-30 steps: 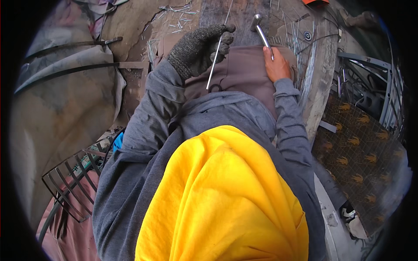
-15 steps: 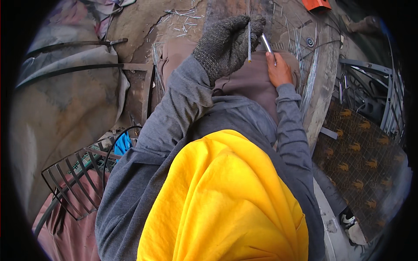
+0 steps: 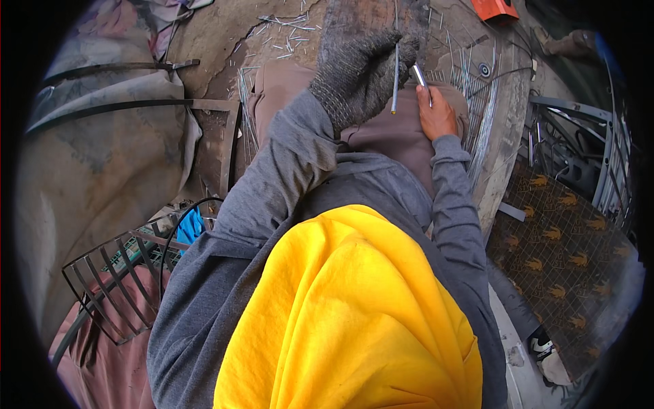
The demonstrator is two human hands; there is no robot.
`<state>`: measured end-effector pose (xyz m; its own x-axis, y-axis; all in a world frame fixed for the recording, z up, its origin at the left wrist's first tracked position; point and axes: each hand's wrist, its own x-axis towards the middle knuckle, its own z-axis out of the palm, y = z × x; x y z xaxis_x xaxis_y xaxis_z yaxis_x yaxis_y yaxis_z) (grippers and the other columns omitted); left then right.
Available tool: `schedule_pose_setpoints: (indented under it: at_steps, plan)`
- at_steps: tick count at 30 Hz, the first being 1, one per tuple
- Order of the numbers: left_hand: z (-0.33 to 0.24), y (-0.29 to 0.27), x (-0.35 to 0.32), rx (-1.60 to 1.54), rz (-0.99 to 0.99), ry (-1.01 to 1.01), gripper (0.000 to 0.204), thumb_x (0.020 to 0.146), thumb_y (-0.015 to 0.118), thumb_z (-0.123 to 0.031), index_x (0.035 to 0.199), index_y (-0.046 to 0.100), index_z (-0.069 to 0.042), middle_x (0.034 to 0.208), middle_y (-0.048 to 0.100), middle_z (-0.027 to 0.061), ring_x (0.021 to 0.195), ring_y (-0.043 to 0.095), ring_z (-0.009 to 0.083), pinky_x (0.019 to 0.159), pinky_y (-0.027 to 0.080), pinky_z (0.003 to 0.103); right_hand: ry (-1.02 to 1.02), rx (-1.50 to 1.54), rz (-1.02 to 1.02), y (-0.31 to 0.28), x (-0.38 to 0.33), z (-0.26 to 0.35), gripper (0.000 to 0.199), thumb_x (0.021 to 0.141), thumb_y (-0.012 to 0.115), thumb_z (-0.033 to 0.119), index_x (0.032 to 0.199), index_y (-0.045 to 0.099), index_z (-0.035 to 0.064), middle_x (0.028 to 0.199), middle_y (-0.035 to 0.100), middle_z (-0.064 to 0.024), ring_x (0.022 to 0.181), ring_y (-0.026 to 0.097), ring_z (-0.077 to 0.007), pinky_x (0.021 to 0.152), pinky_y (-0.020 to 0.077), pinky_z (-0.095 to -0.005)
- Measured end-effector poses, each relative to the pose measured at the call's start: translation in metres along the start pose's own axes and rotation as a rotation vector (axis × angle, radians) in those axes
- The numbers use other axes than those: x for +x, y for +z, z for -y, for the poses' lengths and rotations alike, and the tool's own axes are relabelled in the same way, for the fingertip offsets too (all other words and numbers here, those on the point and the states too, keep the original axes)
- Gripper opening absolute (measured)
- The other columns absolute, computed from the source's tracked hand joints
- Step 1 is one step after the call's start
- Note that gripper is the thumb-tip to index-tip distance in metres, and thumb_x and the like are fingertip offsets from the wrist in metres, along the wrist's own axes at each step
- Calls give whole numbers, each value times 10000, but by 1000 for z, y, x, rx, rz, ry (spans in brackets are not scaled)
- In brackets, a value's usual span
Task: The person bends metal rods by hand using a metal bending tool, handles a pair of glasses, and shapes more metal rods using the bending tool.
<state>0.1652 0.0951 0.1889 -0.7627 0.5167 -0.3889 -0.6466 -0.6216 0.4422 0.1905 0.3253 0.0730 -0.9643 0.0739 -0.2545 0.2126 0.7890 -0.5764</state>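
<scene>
My left hand (image 3: 361,80), in a dark grey knitted glove, is closed around a thin metal rod (image 3: 395,92). The rod runs lengthwise, its near end sticking out below the glove with a small yellowish tip. In my bare right hand (image 3: 439,116) is a shiny silver metal tube (image 3: 420,76), gripped near its lower end and tilted up to the left. Its upper end comes close to the gloved fingers; whether it touches the glove or rod I cannot tell. Both hands are over my brown-trousered lap.
A worn wooden plank (image 3: 368,15) lies ahead of my hands. Short cut wire pieces (image 3: 289,46) are scattered to its left; long thin wires (image 3: 485,129) lie at the right. A black metal basket (image 3: 119,290) stands lower left, a patterned brown board (image 3: 562,266) lower right.
My left hand and the rod have come slightly nearer to me and to the right. The tube's upper end has dropped a little, with my right hand almost in place.
</scene>
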Motion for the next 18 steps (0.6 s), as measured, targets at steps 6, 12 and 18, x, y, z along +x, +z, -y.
schedule_pose_setpoints:
  at_steps: [6,12,18]
  plan:
    - [-4,-32,3,480,-15,52,283,1002,555,-266,1198,625,-74,851,650,18,721,609,97,645,511,247,9,7,17,-2,-1,2,492,976,451,534,1039,601,69,971,668,-239,940,606,-479,802,458,-532]
    - [-83,-154,35,1603,-68,-49,325,973,562,-319,1198,648,-100,958,643,25,825,585,124,736,502,295,35,23,21,-3,0,3,496,973,450,536,1035,601,68,968,670,-235,946,606,-476,813,461,-520]
    - [-86,-192,32,1746,-130,-216,374,956,564,-370,1198,661,-102,1074,680,66,923,634,182,864,504,336,38,1,37,-7,-8,5,500,968,465,539,1094,633,85,961,681,-220,941,628,-446,812,475,-496]
